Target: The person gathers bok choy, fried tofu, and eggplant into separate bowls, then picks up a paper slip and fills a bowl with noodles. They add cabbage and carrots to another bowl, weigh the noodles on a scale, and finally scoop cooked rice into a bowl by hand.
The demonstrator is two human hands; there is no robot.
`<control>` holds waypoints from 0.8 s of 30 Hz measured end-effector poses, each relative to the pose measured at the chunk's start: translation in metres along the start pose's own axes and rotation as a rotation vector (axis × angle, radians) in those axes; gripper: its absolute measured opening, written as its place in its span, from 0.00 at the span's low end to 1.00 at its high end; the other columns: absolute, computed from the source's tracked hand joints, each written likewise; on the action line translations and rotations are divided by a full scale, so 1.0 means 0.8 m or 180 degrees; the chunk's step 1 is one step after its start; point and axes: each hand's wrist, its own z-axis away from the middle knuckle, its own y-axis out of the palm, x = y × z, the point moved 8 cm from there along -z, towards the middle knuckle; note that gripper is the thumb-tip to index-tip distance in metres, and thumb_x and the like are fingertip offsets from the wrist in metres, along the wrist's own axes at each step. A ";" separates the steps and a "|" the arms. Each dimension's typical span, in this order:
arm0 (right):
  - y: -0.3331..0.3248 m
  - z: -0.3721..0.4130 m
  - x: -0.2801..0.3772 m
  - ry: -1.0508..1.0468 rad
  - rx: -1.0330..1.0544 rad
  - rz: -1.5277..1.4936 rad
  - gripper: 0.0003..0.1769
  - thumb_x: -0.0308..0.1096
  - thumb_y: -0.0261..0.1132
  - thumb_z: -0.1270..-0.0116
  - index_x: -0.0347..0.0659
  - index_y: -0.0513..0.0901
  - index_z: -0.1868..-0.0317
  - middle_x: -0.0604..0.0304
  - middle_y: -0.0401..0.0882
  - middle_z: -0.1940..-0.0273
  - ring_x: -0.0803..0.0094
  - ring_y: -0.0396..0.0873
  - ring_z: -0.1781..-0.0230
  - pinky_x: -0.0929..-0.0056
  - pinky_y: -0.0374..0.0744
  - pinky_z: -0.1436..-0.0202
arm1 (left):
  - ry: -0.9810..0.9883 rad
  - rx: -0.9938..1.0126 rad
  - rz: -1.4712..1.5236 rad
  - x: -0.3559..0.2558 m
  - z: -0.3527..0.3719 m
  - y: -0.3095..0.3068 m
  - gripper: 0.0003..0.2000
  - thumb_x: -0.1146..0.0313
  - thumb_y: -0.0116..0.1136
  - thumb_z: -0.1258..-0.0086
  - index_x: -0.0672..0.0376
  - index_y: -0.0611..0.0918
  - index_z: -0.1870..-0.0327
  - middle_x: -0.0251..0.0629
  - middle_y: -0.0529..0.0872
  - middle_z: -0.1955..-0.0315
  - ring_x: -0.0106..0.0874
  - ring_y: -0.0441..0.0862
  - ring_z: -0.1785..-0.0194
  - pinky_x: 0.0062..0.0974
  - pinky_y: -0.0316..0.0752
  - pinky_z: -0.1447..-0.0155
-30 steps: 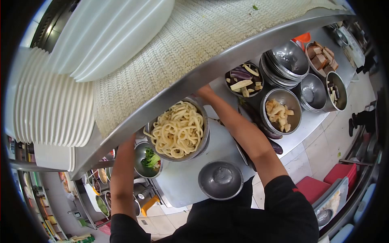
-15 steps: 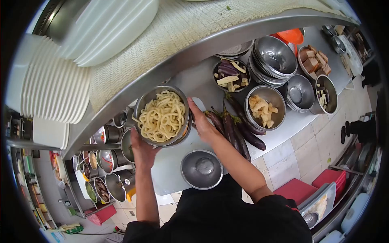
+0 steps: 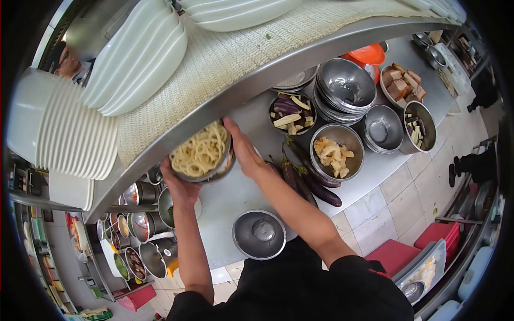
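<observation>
In the head view, a metal bowl (image 3: 224, 170) heaped with thick, pale noodles (image 3: 199, 152) is held between two hands, and it's a firm two-sided hold: the lower left of the wall is cupped by the left hand (image 3: 182, 188), while the right side is pressed by the right hand (image 3: 243, 150), palm turned inward. The bowl is placed over the far part of a pale board (image 3: 220, 224), its upper rim hidden by the steel shelf edge (image 3: 257, 80); whether its base is touching the board cannot be told. Down at the near edge of the worktop (image 3: 375, 166), a second metal bowl (image 3: 259, 234) is set in front of the body. Just right of the board, whole eggplants (image 3: 321, 190) are piled towards that near edge, flanked by a bowl of pale yellow pieces (image 3: 338, 155); behind them, cut eggplant (image 3: 289, 120) is held in a dark bowl. Farther along, a tall stack of bowls (image 3: 347, 88) is lined up beside meat chunks (image 3: 401, 85), with a pot of eggplant strips (image 3: 420, 128) placed by the near edge.
</observation>
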 end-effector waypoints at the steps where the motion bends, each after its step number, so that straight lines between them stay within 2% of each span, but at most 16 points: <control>1: 0.007 -0.006 0.020 -0.0084 0.0083 0.0162 0.40 0.61 0.47 0.34 0.35 0.64 0.35 0.49 0.63 0.35 0.63 0.59 0.34 0.72 0.56 0.33 | 0.0065 -0.0055 -0.0059 -0.007 -0.011 0.006 0.36 0.36 0.34 0.34 0.55 0.62 0.34 0.39 0.67 0.37 0.40 0.69 0.37 0.46 0.71 0.41; 2: 0.000 -0.005 0.038 -0.0116 -0.0026 0.0511 0.39 0.61 0.45 0.34 0.37 0.64 0.35 0.47 0.64 0.36 0.62 0.61 0.36 0.70 0.57 0.35 | 0.0092 -0.0003 0.0049 -0.012 -0.022 0.021 0.35 0.38 0.38 0.34 0.57 0.62 0.35 0.42 0.67 0.37 0.41 0.70 0.38 0.47 0.72 0.42; 3: -0.010 -0.018 0.041 -0.0127 -0.0023 0.0527 0.39 0.61 0.45 0.34 0.37 0.64 0.35 0.47 0.64 0.36 0.62 0.61 0.36 0.70 0.57 0.35 | 0.0101 0.0006 0.0063 -0.010 -0.041 0.025 0.35 0.38 0.38 0.34 0.57 0.62 0.35 0.42 0.67 0.37 0.41 0.70 0.38 0.47 0.72 0.42; 5: -0.033 -0.059 0.062 -0.0788 0.0017 0.0576 0.40 0.64 0.43 0.35 0.39 0.63 0.34 0.48 0.63 0.36 0.60 0.62 0.37 0.69 0.58 0.35 | -0.0041 0.0076 -0.0192 0.008 -0.091 0.030 0.38 0.34 0.34 0.35 0.58 0.61 0.34 0.44 0.67 0.38 0.42 0.66 0.35 0.52 0.69 0.40; 8: -0.070 -0.091 0.057 -0.0585 -0.0330 0.0229 0.44 0.67 0.40 0.36 0.40 0.61 0.33 0.50 0.61 0.34 0.59 0.59 0.35 0.69 0.56 0.34 | -0.0017 0.0447 -0.0606 0.029 -0.126 0.045 0.40 0.32 0.34 0.36 0.60 0.61 0.34 0.46 0.66 0.38 0.43 0.66 0.35 0.53 0.69 0.40; 12: -0.086 -0.088 0.058 -0.0622 -0.0427 0.0108 0.45 0.69 0.41 0.37 0.42 0.60 0.31 0.51 0.59 0.33 0.59 0.56 0.33 0.68 0.54 0.33 | -0.0166 0.0369 -0.0629 0.053 -0.151 0.043 0.41 0.32 0.34 0.36 0.60 0.59 0.33 0.46 0.66 0.38 0.45 0.67 0.36 0.55 0.70 0.41; 15: -0.084 -0.062 0.062 -0.0260 -0.0646 0.0058 0.48 0.72 0.41 0.39 0.42 0.58 0.31 0.50 0.57 0.32 0.60 0.54 0.32 0.67 0.52 0.31 | -0.0298 0.0422 -0.0572 0.067 -0.154 0.039 0.42 0.30 0.33 0.37 0.59 0.58 0.33 0.46 0.65 0.37 0.46 0.68 0.37 0.57 0.70 0.43; 17: -0.086 -0.078 0.052 -0.0491 -0.0529 0.0304 0.50 0.73 0.42 0.40 0.40 0.58 0.31 0.50 0.56 0.32 0.60 0.54 0.32 0.67 0.52 0.31 | -0.0245 0.0516 -0.0571 0.066 -0.151 0.035 0.43 0.29 0.33 0.38 0.59 0.57 0.33 0.47 0.64 0.37 0.47 0.67 0.37 0.59 0.71 0.45; 21: -0.065 -0.077 0.050 -0.0327 -0.0472 0.0187 0.51 0.73 0.42 0.40 0.38 0.58 0.31 0.50 0.56 0.32 0.61 0.55 0.32 0.68 0.53 0.32 | -0.0408 0.0422 -0.0642 0.060 -0.152 0.022 0.46 0.26 0.32 0.41 0.58 0.56 0.32 0.48 0.63 0.36 0.50 0.68 0.38 0.59 0.73 0.48; 23: -0.069 -0.095 0.035 -0.0412 -0.0456 0.0197 0.51 0.73 0.42 0.40 0.38 0.57 0.31 0.50 0.55 0.31 0.60 0.53 0.31 0.68 0.52 0.31 | -0.0373 0.0520 -0.0628 0.054 -0.149 0.027 0.47 0.26 0.32 0.42 0.56 0.55 0.31 0.48 0.62 0.35 0.52 0.66 0.36 0.59 0.69 0.44; 24: -0.074 -0.092 0.040 -0.0540 -0.0718 0.0544 0.51 0.74 0.41 0.40 0.39 0.57 0.31 0.50 0.54 0.31 0.59 0.54 0.31 0.68 0.53 0.31 | -0.0397 0.0374 -0.0611 0.052 -0.146 0.021 0.46 0.27 0.33 0.41 0.55 0.54 0.30 0.49 0.62 0.35 0.51 0.64 0.35 0.59 0.66 0.42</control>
